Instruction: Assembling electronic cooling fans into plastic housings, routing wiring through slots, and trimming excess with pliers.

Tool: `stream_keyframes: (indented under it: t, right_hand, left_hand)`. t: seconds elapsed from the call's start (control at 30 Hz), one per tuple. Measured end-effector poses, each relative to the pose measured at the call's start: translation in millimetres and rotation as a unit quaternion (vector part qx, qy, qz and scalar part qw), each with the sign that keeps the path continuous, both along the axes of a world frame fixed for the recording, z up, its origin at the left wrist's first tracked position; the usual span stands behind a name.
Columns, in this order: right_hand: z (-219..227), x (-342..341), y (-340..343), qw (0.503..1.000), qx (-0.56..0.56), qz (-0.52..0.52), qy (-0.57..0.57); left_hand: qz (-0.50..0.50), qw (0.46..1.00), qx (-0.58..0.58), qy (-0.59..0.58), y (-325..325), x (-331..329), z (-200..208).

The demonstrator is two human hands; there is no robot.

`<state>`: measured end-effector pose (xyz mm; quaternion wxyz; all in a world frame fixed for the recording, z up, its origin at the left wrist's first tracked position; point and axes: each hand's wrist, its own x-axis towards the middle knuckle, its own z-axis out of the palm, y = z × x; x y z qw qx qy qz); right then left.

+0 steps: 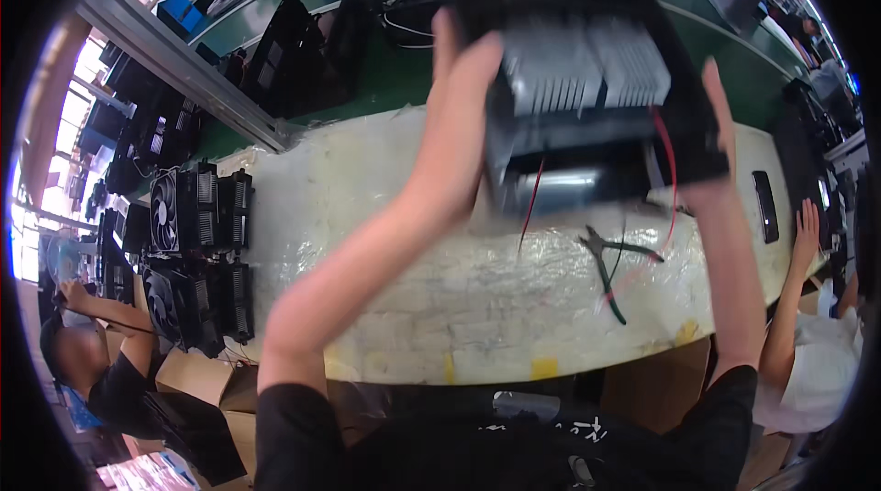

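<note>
A large black plastic housing [606,138] is raised above the table between my hands, blurred by motion. Two silvery finned metal blocks [587,69] sit in it, and red wires [668,151] dangle from its near side. My left hand [459,115] presses against its left side, thumb and fingers pointing away from me. The right side is gripped by my right hand [714,161], whose fingers are partly hidden behind the housing. Below the housing, opened pliers [607,273] with green and red handles lie on the table, touched by neither hand.
Several black fan units with finned blocks [188,211] stand at the table's left end. A small black strip [764,206] lies at the right. A metal post [184,60] rises at the back left. Co-workers sit on both sides; one person's hand [807,232] reaches the right edge.
</note>
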<state>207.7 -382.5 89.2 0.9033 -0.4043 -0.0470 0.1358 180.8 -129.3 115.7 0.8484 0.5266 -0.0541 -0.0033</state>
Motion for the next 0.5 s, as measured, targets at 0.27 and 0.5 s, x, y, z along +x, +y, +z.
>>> stream_keyframes:
  t: [0.27,0.5]
  right_hand:
    - [-44.6,193.2,-49.0,0.995,-0.058,-0.076,-0.016]
    - [-81.2,234.5,-103.8,0.98,-0.167,-0.085,0.066]
  left_hand:
    - [-0.049,0.991,-0.12,-0.039,-76.8,259.0,-99.1]
    - [0.096,0.953,0.275,-0.08,-75.3,279.0,-134.6]
